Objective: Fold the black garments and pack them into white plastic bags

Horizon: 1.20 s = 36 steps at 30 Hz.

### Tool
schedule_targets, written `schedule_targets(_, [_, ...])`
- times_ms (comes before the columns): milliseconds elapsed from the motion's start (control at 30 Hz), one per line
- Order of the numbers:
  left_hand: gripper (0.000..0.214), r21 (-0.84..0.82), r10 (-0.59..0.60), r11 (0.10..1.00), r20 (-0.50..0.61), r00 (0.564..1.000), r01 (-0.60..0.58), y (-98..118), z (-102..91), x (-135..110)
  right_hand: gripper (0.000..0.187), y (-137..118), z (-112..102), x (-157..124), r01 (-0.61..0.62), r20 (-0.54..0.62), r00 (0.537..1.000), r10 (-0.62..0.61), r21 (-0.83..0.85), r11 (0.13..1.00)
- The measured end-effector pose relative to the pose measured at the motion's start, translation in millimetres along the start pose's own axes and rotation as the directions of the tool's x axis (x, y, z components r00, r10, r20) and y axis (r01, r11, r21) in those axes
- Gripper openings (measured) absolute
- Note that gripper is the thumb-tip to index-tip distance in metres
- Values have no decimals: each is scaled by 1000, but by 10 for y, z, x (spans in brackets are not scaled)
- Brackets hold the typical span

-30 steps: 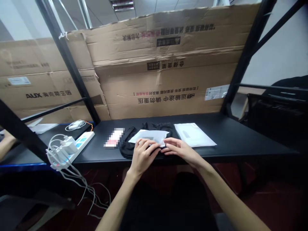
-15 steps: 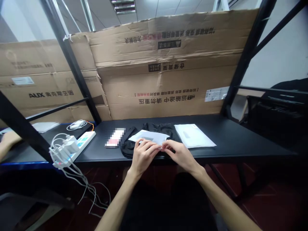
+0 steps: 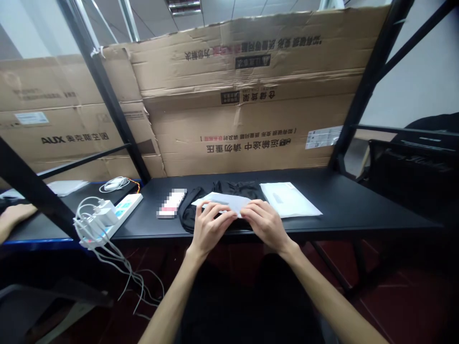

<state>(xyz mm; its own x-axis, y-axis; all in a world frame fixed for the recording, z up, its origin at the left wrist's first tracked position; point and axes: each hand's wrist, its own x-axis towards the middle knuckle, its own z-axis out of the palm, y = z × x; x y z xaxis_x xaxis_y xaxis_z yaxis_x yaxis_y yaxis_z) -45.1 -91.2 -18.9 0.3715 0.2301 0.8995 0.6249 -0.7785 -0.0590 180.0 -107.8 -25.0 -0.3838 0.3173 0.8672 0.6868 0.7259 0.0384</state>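
**A:** Quick, what's under the hands?

**B:** A white sheet [image 3: 220, 203], thin paper or film, I can't tell which from here. It lies on black cloth [image 3: 188, 217] around the middle of the bench [image 3: 358, 205], close to the front edge.

**A:** Hands?

**B:** Left hand [image 3: 211, 227] and right hand [image 3: 265, 223] are palm down and half curled, with fingertips on the sheet's near side, almost meeting. I can't tell whether they're pinching it or only pressing.

**A:** What could go wrong?

**B:** The sheet is thin and sits on soft cloth, so uneven pressure could crease it or let it slide. A sharp tug could tear it.

**A:** Anything close by?

**B:** A flat white packet [image 3: 287, 199] lies just right of the sheet, so a wide sweep of my right hand could shove it. A blurred-out item [image 3: 171, 203] sits just left of the cloth. Further left, a power strip [image 3: 124, 210] holds white chargers [image 3: 105, 215], and their cords [image 3: 118, 270] hang past the front edge. A snagged forearm could drag the strip. A co-worker's hand [image 3: 16, 215] is well apart, on the next surface.
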Motion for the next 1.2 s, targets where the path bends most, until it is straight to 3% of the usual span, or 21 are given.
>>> schedule_targets(500, [6, 67, -52, 997, 35, 998, 50, -371, -154, -37, 22, 37, 69, -40, -100, -74, 993, 97, -27, 995])
schedule_targets(900, [14, 163, -181, 971, 14, 983, 177, -928, -336, -374, 24, 143, 81, -103, -269, -89, 960, 267, -12, 963])
schedule_targets(1033, [11, 140, -233, 964, 50, 971, 224, -903, -407, -340, 22, 125, 68, -95, -321, -72, 941, 332, 133, 938])
schedule_targets(1200, [12, -52, -232, 968, 189, 954, 245, -632, -391, -168, 15, 86, 42, -75, -339, -46, 931, 361, 252, 906])
